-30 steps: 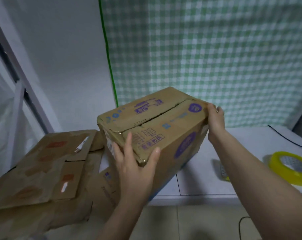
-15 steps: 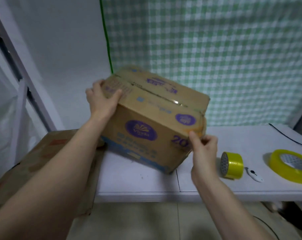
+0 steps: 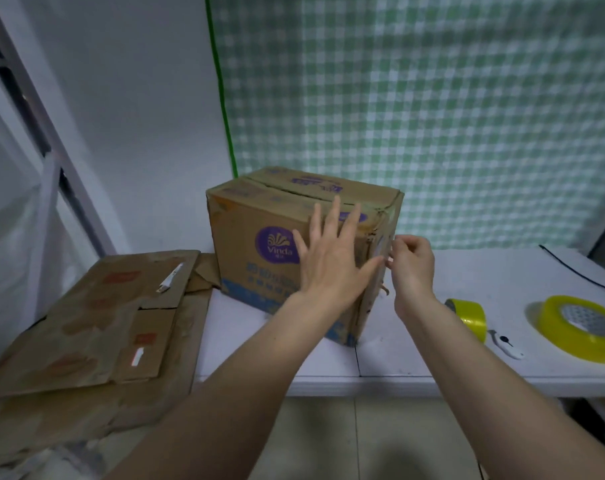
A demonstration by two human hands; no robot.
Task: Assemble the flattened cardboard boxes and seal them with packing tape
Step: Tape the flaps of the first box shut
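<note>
Left hand flat on box; right hand pinching its edge.

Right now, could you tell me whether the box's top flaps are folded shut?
Folded shut: the box stands upright on the table, both flaps meeting along a seam.

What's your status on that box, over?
Left hand open, flat against the brown printed cardboard box. Right hand pinching something at the box's right edge, cannot tell what. Box upright on the white table, top seam unsealed. Yellow tape rolls untouched.
</note>
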